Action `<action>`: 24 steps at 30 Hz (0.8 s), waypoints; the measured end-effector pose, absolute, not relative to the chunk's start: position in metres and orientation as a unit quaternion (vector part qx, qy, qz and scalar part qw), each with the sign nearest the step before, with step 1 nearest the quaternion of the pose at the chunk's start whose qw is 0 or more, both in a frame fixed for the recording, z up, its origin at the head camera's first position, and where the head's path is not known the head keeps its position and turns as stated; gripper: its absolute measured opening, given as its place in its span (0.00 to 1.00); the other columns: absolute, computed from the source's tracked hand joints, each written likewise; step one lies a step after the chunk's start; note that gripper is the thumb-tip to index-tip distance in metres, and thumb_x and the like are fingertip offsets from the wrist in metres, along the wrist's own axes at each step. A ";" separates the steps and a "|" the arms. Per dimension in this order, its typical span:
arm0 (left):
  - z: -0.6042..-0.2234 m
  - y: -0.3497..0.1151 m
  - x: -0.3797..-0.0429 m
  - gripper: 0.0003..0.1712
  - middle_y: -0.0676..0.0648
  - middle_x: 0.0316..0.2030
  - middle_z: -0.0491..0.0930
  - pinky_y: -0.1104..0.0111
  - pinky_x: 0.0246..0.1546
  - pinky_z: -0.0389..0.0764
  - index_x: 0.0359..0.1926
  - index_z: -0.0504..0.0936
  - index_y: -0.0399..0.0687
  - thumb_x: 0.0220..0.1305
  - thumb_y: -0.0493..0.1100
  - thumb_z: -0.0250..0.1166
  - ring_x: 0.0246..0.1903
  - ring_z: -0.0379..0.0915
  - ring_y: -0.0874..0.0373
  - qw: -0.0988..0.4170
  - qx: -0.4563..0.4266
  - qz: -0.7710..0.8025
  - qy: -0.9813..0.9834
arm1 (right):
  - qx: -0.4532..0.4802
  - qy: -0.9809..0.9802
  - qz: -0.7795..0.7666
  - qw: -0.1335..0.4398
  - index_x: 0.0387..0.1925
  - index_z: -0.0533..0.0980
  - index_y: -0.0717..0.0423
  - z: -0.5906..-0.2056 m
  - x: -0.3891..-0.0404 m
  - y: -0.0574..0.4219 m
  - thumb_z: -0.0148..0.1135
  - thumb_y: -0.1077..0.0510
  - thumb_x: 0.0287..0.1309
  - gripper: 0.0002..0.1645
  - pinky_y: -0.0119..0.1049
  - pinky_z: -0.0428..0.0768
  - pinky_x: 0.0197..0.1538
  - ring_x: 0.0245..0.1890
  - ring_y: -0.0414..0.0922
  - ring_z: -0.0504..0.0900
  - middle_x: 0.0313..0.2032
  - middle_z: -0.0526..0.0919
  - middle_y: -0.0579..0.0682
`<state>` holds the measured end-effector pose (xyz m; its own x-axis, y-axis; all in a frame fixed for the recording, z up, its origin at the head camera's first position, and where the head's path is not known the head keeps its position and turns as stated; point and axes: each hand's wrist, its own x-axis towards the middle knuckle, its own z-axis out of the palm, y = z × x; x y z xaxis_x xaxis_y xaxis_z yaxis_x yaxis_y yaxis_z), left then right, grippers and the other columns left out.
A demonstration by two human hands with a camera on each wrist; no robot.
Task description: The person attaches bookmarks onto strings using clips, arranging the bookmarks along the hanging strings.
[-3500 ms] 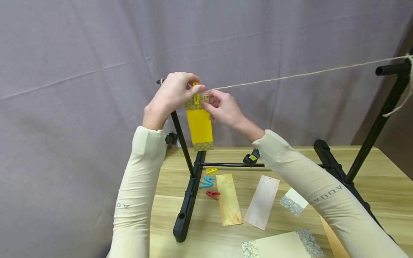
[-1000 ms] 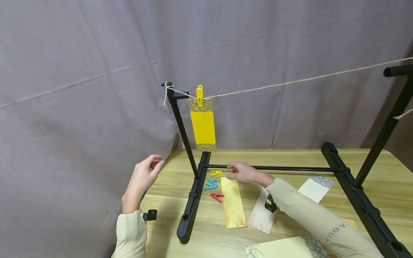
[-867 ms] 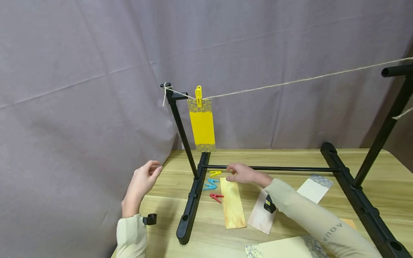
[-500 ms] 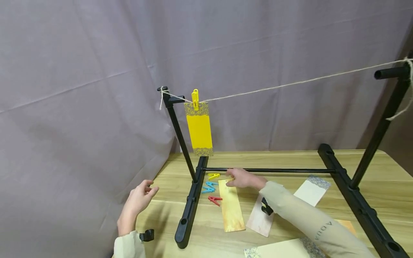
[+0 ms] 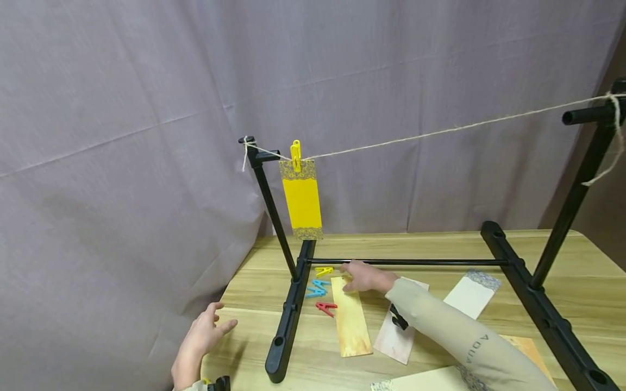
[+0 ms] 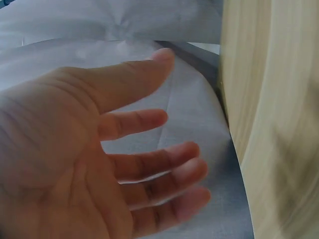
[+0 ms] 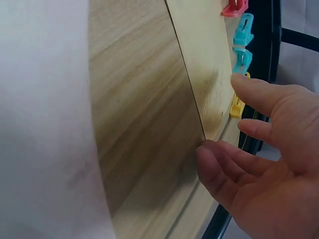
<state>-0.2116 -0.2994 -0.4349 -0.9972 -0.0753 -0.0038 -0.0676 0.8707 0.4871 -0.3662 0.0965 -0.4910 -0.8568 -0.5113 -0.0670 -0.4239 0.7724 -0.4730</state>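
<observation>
My right hand (image 5: 367, 276) is over the top end of a mottled pale-yellow paper bookmark (image 5: 353, 326) lying flat on the table. In the right wrist view, its fingertips (image 7: 205, 149) touch a corner of that bookmark, while the thumb reaches over its other side. A gap shows between thumb and fingers. My left hand (image 5: 200, 332) hovers at the table's left edge, fingers loosely spread, with nothing in it. Above, a bright yellow lace-patterned bookmark (image 5: 303, 203) hangs from a twine line (image 5: 391, 142), held by a yellow clothespin (image 5: 295, 156).
Yellow, blue and red clothespins (image 5: 325, 308) lie between the bookmark and the stand's black left foot (image 5: 286, 326). A pale pink bookmark (image 5: 395, 342), a white lace-edged card (image 5: 469, 293) and an orange paper (image 5: 525, 350) lie to the right. A black crossbar (image 5: 430, 262) runs behind.
Both hands left the hanging yellow bookmark and clothespin. The right hand came down to the pale-yellow bookmark's top end; the left hand dropped toward the lower left and its fingers spread.
</observation>
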 end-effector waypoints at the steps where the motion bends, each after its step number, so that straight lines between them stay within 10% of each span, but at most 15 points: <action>1: -0.436 -0.300 -0.211 0.37 0.27 0.49 0.77 0.44 0.48 0.76 0.63 0.67 0.34 0.62 0.52 0.68 0.51 0.75 0.33 -0.001 0.039 -0.248 -0.968 | -0.253 0.938 -0.218 0.093 0.62 0.71 0.62 -0.491 -0.366 0.096 0.72 0.53 0.54 0.36 0.51 0.72 0.65 0.62 0.56 0.73 0.61 0.75 0.60; 13: -0.446 -0.303 -0.192 0.45 0.25 0.49 0.73 0.43 0.51 0.74 0.61 0.68 0.32 0.51 0.57 0.75 0.53 0.71 0.29 -0.068 0.060 -0.205 -0.975 | -0.241 0.949 -0.165 0.116 0.64 0.70 0.58 -0.490 -0.361 0.094 0.76 0.48 0.49 0.43 0.53 0.69 0.67 0.70 0.60 0.64 0.67 0.70 0.61; 20: -0.448 -0.303 -0.180 0.48 0.27 0.49 0.69 0.44 0.46 0.76 0.61 0.70 0.40 0.44 0.58 0.79 0.46 0.73 0.37 -0.122 0.072 -0.207 -0.968 | -0.239 0.951 -0.162 0.111 0.35 0.75 0.57 -0.490 -0.363 0.099 0.78 0.48 0.44 0.24 0.39 0.76 0.37 0.35 0.46 0.73 0.35 0.76 0.50; 24: -0.450 -0.305 -0.176 0.49 0.29 0.48 0.69 0.44 0.44 0.76 0.59 0.70 0.39 0.42 0.59 0.79 0.44 0.72 0.39 -0.140 0.079 -0.207 -0.965 | -0.229 0.954 -0.156 0.110 0.35 0.74 0.61 -0.491 -0.364 0.101 0.79 0.47 0.44 0.28 0.38 0.72 0.33 0.31 0.45 0.70 0.38 0.76 0.55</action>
<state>-0.1765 -0.3048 -0.4499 -0.9485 -0.0948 -0.3024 -0.2106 0.9015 0.3782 -0.3638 0.1013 -0.4913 -0.8706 -0.4720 -0.1389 -0.4032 0.8462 -0.3485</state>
